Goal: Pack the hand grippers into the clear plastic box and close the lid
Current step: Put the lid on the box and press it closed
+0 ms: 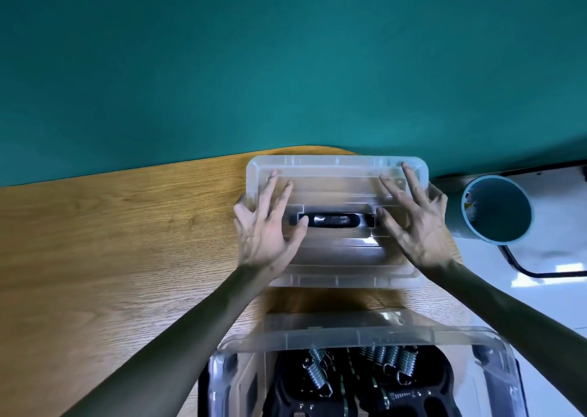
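The clear plastic lid (336, 270) with a black handle (330, 219) is at the far side of the wooden table (111, 242), with a shadow under its near edge. My left hand (266, 229) grips its left side and my right hand (416, 226) its right side, fingers spread across the plastic. Close to me, at the bottom of the view, stands the clear plastic box (349, 337), open on top. Inside it lie several black hand grippers (359, 375) with steel coil springs. The box's near part is cut off by the frame.
A teal backdrop (286, 67) rises behind the table. To the right, off the table's edge, a blue-grey round bin (498, 213) stands on a pale floor beside a black cable (521, 267). Bare wood extends to the left of the box and lid.
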`<action>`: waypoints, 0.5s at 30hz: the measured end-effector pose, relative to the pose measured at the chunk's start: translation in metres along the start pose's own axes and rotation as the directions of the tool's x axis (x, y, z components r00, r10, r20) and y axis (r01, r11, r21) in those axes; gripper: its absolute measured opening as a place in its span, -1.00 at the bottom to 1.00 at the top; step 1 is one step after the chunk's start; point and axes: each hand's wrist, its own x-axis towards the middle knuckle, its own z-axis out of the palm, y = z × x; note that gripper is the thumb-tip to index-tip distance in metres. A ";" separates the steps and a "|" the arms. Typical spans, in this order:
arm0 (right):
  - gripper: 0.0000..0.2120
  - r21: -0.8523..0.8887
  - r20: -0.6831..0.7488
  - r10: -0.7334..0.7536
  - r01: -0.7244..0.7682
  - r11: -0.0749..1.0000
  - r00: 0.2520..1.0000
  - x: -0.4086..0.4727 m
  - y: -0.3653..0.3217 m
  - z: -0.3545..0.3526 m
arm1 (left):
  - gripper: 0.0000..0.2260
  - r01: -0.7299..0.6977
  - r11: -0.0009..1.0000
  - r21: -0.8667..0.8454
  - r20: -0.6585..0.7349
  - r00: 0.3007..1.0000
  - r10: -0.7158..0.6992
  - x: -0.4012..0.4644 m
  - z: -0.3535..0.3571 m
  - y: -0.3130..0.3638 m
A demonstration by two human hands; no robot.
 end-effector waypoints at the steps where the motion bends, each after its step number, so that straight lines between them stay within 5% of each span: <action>1: -0.48 0.002 -0.025 0.011 -0.011 1.000 1.000 0.002 0.000 -0.001 | -0.42 0.000 1.000 -0.006 -0.015 1.000 0.000 0.003 -0.003 0.003; 7: -0.55 -0.126 -0.149 -0.024 0.005 0.992 0.989 0.012 -0.001 -0.009 | -0.43 -0.005 0.999 0.036 -0.093 0.996 0.008 0.007 -0.029 0.018; 15: -0.63 -0.095 -0.334 -0.034 0.002 0.995 0.942 0.017 -0.024 -0.049 | -0.42 -0.013 0.999 0.044 -0.183 0.983 0.021 0.006 -0.073 0.043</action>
